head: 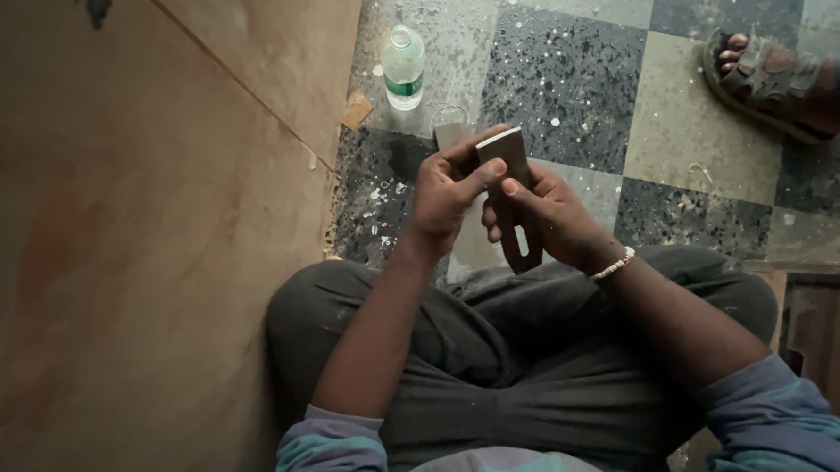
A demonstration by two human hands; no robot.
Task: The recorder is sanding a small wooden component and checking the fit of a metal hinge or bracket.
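Item: flat metal blade (509, 188), dark, with a pale top edge and a slot near its lower end. Held above the lap at frame centre; long axis runs roughly 12 to 6 o'clock, pale edge toward 12.
Left hand (445, 192): fingers curled round the blade's upper part, thumb pressed on its face.
Right hand (555, 218): fingers closed behind the blade, thumb on its edge.
Plastic bottle (404, 67) at 11 o'clock; sandalled foot (762, 81) at 2 o'clock.
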